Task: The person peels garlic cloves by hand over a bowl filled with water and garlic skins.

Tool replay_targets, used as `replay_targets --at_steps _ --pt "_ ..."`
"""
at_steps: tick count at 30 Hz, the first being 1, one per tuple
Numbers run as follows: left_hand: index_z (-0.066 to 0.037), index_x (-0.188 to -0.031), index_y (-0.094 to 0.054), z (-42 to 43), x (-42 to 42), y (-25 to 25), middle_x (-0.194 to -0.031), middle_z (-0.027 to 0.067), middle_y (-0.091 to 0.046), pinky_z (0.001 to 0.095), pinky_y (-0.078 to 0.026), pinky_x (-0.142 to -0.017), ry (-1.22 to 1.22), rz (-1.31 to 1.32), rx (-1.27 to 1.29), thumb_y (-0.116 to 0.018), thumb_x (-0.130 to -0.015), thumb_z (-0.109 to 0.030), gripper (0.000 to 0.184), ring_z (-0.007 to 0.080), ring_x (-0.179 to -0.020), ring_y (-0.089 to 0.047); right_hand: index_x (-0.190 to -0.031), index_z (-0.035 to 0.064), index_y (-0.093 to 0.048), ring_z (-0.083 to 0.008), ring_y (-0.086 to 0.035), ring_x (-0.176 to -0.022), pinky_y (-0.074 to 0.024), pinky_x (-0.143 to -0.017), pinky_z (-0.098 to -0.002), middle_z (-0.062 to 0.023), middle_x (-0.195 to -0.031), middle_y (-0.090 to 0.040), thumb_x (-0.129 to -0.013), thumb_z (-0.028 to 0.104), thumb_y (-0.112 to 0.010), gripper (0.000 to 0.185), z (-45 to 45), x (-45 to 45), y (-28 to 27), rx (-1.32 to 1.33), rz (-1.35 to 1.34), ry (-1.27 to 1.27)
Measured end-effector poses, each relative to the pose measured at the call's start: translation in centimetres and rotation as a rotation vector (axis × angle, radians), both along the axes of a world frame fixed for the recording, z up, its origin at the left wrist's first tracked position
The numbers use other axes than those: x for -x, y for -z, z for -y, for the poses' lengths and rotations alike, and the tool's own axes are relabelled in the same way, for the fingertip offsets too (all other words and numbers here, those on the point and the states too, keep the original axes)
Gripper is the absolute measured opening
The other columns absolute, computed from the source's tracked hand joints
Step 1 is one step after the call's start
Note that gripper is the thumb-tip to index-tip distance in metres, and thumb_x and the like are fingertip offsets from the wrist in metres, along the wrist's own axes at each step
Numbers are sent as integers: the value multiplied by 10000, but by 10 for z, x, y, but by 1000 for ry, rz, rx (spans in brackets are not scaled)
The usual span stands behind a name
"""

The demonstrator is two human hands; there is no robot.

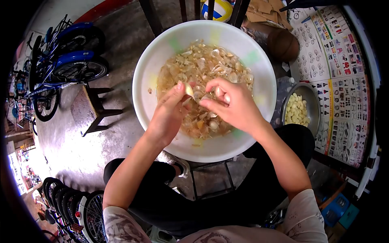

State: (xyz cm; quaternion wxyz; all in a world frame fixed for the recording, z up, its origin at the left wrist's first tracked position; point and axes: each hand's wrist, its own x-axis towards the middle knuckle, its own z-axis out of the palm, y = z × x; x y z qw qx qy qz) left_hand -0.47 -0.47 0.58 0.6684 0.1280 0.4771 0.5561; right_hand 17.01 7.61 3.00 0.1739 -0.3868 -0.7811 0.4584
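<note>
My left hand is closed, pinching a pale yellow garlic clove between thumb and fingers. Close beside it, my right hand is closed too, its thumb and forefinger near the clove. Pale, rounded pieces that look like garlic cloves show inside its curled fingers, partly hidden. Both hands are above a large white basin. Papery garlic skins and some cloves float in brownish water there.
At right, a metal bowl holds many peeled cloves. A basketball and a printed poster are beside it. Chair bars rise behind the basin. A wooden stool and bicycles stand at left, tyres lower left.
</note>
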Motion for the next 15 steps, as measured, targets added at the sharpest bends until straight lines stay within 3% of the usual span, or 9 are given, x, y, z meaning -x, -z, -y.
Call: replay_targets --at_steps 5,7,8,11,13,14,15 --pt "-131 -1149 -599 8 -5 11 -1123 -6 -598 305 -392 -916 84 127 -30 -541 -1004 -410 320 110 -1050 -511 -919 -10 -649 -114 -422 -512 -360 -500 -291 -43 -607 -500 -820 145 -782 227 11 8 17 -155 -129 -33" --pt "-69 -1264 -550 10 -4 15 -1216 48 -580 354 -406 -995 83 91 2 -526 -1015 -373 394 173 -1140 -532 -884 -1 -670 -240 -548 -532 -407 -518 -362 -105 -616 -550 -828 194 -756 220 12 9 19 -55 -245 62" --pt "-69 -1264 -550 10 -3 14 -1216 48 -580 354 -406 -995 81 91 3 -526 -1015 -373 394 173 -1140 -532 -884 -1 -670 -240 -548 -532 -407 -518 -362 -105 -616 -550 -828 194 -756 220 12 9 18 -53 -245 61" --pt "-49 -1179 -608 4 3 11 -1253 41 -575 358 -413 -992 170 -78 -62 -546 -1009 -339 341 180 -1150 -526 -826 -18 -653 -258 -550 -535 -413 -518 -367 -116 -636 -558 -833 146 -731 182 5 4 13 -133 -268 24" --pt "-40 -971 -688 -1 8 4 -1191 30 -597 344 -411 -975 182 -445 -235 -687 -926 -246 211 173 -1141 -517 -771 -17 -613 -255 -550 -532 -406 -507 -358 -117 -643 -559 -813 81 -698 136 3 1 11 -245 -197 -71" --pt "-40 -971 -688 -4 12 0 -1191 30 -597 344 -411 -975 182 -446 -234 -687 -926 -246 211 173 -1141 -517 -771 -17 -613 -255 -550 -532 -406 -507 -358 -117 -643 -559 -813 81 -698 136 3 1 12 -245 -198 -71" --pt "-29 -939 -696 -7 17 -6 -1201 49 -595 347 -419 -976 240 -806 -381 -713 -892 -209 186 208 -1162 -516 -749 -13 -593 -247 -550 -532 -405 -507 -358 -115 -639 -558 -800 64 -685 131 4 1 14 -244 -214 -57"
